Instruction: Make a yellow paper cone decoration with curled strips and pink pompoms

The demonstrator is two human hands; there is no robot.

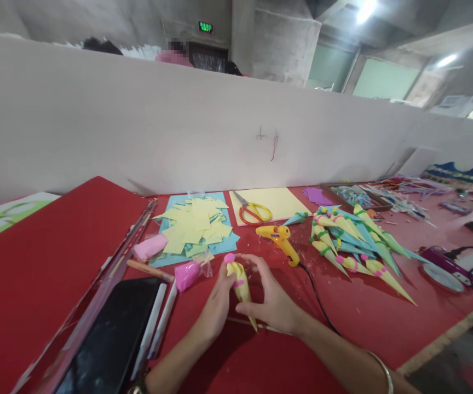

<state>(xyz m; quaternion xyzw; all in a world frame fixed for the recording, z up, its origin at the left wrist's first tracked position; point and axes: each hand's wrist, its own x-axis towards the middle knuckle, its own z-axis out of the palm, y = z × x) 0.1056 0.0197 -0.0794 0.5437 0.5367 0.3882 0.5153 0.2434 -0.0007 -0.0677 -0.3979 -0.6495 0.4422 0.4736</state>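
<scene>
My left hand (219, 298) is closed around a small yellow paper cone (242, 290), its thumb pressed on the front. The cone tilts with its narrow tip down and to the right. A pink ball (229, 258) tops it, and a pink band crosses its middle. My right hand (270, 298) curves around the cone's right side with thumb and fingers apart. Its thumb tip overlaps the cone; whether it touches cannot be told. Just beyond lies a yellow hot glue gun (280, 238), its nozzle pointing left. A pink lump in clear wrap (187, 275) rests left of my hands.
Yellow paper pieces (197, 221) lie heaped on blue sheets, beside scissors (253, 210) on pale yellow paper. Several finished cones (349, 232) are piled at right, near a purple device (452, 265). A black phone (113, 334) and white pens (165, 320) lie left. A white partition (203, 131) stands behind.
</scene>
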